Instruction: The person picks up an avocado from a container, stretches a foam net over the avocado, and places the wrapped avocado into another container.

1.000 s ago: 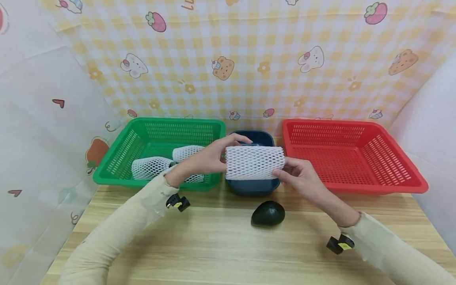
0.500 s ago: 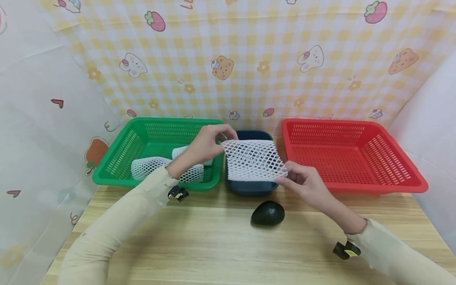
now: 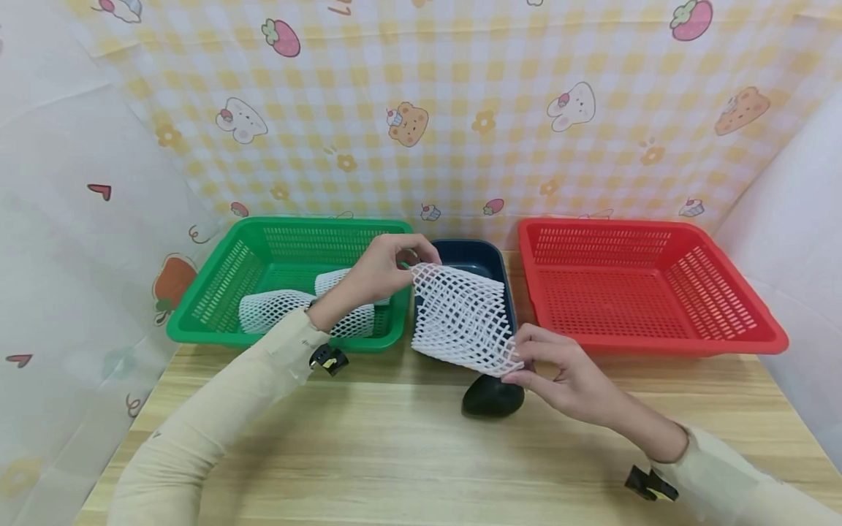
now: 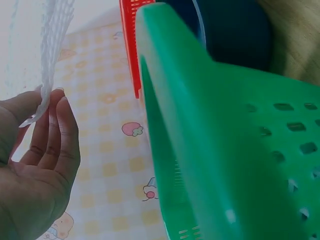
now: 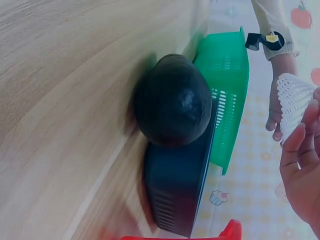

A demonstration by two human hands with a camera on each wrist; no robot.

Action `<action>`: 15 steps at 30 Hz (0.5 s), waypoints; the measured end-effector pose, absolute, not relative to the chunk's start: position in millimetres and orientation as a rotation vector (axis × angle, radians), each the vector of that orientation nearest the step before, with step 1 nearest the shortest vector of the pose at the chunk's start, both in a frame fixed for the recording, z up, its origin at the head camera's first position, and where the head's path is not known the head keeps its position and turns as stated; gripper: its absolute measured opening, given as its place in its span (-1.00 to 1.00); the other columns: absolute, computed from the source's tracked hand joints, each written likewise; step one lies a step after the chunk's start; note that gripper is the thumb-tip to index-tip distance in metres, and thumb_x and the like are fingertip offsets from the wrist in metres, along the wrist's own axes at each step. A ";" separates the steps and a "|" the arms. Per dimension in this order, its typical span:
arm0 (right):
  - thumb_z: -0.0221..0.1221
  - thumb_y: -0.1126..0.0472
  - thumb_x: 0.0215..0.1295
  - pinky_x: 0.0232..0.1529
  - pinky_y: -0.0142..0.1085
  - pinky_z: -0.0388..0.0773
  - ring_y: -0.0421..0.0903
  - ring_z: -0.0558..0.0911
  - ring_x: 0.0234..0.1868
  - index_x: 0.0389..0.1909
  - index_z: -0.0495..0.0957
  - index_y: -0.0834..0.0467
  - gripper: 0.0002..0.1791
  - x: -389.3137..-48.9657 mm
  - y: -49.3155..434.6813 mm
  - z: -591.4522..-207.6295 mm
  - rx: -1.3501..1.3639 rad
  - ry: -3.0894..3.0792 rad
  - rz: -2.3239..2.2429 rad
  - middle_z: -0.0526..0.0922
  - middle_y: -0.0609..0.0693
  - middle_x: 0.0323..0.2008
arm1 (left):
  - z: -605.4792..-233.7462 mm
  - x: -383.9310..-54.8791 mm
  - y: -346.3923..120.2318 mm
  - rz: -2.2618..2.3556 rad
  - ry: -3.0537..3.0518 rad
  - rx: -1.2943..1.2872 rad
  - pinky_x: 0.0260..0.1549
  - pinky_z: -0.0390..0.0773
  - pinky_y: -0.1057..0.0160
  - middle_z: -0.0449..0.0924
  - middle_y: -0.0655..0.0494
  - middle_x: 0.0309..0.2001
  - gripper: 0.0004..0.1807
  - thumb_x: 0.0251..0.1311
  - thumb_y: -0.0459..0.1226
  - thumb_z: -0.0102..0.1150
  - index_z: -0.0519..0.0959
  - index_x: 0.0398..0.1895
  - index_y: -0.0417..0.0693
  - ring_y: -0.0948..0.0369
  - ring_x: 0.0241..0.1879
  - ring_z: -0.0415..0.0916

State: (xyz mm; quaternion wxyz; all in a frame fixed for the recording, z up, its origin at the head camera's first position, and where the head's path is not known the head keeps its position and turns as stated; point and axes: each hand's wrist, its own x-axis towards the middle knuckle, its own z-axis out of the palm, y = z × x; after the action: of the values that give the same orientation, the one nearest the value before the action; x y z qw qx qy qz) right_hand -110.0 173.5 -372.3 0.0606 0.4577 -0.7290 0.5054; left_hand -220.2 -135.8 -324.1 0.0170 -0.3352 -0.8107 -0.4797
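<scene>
A white foam net sleeve (image 3: 463, 318) is stretched slantwise between both hands above the dark blue basin (image 3: 470, 252). My left hand (image 3: 388, 269) pinches its upper left corner between thumb and fingers; in the left wrist view the thumb and fingertips meet on the net's edge (image 4: 47, 75). At the lower right corner, my right hand (image 3: 569, 372) pinches the net between thumb and fingers. Just below that corner a dark green avocado (image 3: 493, 398) lies on the table, its top partly covered by the net. The right wrist view shows the avocado (image 5: 173, 100) large and close.
On the left stands a green basket (image 3: 197, 321) holding several white foam net sleeves (image 3: 275, 310), partly behind my left forearm. A red basket (image 3: 631, 342) is on the right. Wood-grain tabletop (image 3: 395, 460) runs along the front, and a patterned cloth (image 3: 487, 161) hangs behind.
The left hand shifted up and left to the net's corner. My right hand moved down and slightly right. The net went from a level roll to a flatter, slanted stretch; the avocado stayed put.
</scene>
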 end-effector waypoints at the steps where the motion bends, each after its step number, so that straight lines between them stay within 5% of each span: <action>1: 0.42 0.64 -0.04 -0.29 -0.36 0.51 -0.14 0.52 -0.20 -0.18 0.70 0.06 -0.51 -110.3 173.7 -372.4 1.381 -2.206 1.525 0.51 -0.07 -0.24 | -323.7 -219.8 -135.9 -1.494 -2.517 -1.040 -0.19 0.59 0.15 0.66 0.13 -0.20 -0.81 0.21 -0.53 0.31 0.72 -0.24 -0.07 0.18 -0.20 0.56; 6: 0.45 0.64 -0.08 -0.35 -0.36 0.53 -0.15 0.53 -0.23 -0.14 0.69 0.03 -0.45 -113.9 177.6 -371.6 1.228 -2.289 1.530 0.54 -0.08 -0.20 | -323.0 -215.4 -136.4 -1.550 -2.513 -1.026 -0.32 0.58 0.13 0.66 0.12 -0.18 -0.76 0.19 -0.56 0.29 0.72 -0.23 -0.06 0.16 -0.26 0.59; 11: 0.44 0.54 0.07 -0.40 -0.35 0.57 -0.09 0.61 -0.37 0.07 0.56 0.12 -0.44 -122.3 180.7 -371.7 0.990 -2.398 1.618 0.60 0.00 -0.22 | -324.3 -209.6 -135.5 -1.594 -2.486 -1.069 -0.31 0.59 0.16 0.66 0.12 -0.17 -0.77 0.16 -0.55 0.34 0.72 -0.22 -0.07 0.15 -0.26 0.60; 15: 0.46 0.42 0.13 -0.37 -0.35 0.58 -0.07 0.63 -0.40 0.06 0.55 0.12 -0.52 -126.7 183.6 -374.9 0.851 -2.497 1.623 0.63 -0.02 -0.22 | -323.7 -206.4 -135.8 -1.601 -2.468 -1.088 -0.32 0.60 0.17 0.67 0.13 -0.20 -0.72 0.12 -0.59 0.32 0.72 -0.22 -0.06 0.15 -0.27 0.61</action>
State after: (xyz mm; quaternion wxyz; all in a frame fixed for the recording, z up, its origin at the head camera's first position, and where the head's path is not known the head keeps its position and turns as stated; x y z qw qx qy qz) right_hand -126.7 183.6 -374.9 0.0222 0.2748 -0.8059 0.5240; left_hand -206.4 -135.8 -323.7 0.0026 -0.3468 -0.7869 -0.5104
